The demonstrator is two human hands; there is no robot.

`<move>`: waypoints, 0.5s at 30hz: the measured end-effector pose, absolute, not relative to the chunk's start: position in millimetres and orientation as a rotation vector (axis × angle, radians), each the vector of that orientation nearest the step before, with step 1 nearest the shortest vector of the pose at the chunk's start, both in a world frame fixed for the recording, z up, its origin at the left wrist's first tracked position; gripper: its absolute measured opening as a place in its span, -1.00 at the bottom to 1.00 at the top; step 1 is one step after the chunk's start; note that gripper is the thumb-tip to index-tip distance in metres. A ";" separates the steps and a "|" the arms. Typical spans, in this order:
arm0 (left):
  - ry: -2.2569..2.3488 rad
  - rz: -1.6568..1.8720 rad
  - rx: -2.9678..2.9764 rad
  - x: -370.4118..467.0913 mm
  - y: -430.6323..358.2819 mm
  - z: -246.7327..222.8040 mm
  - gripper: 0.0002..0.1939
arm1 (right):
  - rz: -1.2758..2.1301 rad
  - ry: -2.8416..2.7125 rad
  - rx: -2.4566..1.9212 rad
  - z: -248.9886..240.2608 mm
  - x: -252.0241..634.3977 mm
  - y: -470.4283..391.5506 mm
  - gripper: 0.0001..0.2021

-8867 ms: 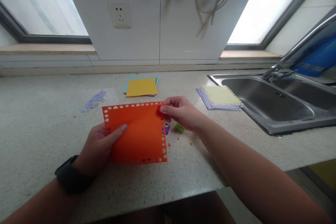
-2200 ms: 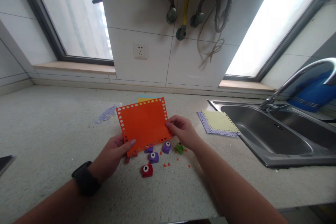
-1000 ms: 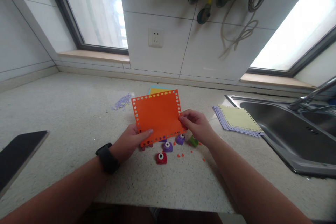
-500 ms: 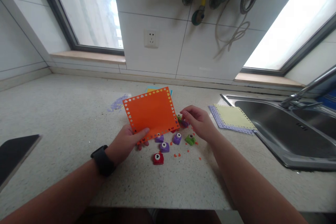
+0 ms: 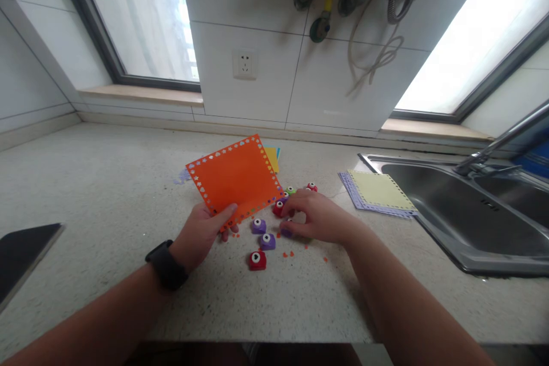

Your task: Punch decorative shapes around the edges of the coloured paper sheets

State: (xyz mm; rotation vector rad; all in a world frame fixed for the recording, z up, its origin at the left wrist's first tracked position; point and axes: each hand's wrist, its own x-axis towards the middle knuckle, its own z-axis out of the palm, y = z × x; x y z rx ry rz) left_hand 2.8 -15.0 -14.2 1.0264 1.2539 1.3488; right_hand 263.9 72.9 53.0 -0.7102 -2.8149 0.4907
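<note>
the left hand (image 5: 203,231) pinches the orange sheet (image 5: 234,177) above the counter (image 5: 206,309), cut-outs (image 5: 211,156) already bordering its visible edges, any unpunched stretch unclear, while the right hand (image 5: 319,217) reaches a purple punch (image 5: 286,231), grip impossible to tell.

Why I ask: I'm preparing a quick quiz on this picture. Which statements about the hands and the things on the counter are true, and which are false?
1. The left hand holds the orange sheet. True.
2. Both hands hold that sheet. False: the right hand is down among the small punches.
3. A pale yellow sheet lies on top of purple sheets. True.
4. No watch is worn. False: a black watch is on the left arm.
5. The red punch with a heart is the punch closest to the countertop's front edge. True.
</note>
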 end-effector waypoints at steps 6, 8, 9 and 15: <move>1.265 1.345 1.027 2.2 -15.9 -15.0 -0.68 | 0.367 -2.867 -0.543 48.5 247.8 56.8 -0.65; 1.270 1.348 1.030 2.3 -16.4 -14.8 -0.68 | 0.327 -2.887 -0.521 46.5 242.3 52.4 -0.66; 1.273 1.351 1.025 2.4 -16.5 -14.6 -0.68 | 0.323 -2.895 -0.507 46.0 240.4 51.1 -0.70; 1.269 1.397 0.976 3.1 -16.7 -13.6 -0.66 | 0.658 -2.714 -0.619 50.1 250.6 57.7 -0.82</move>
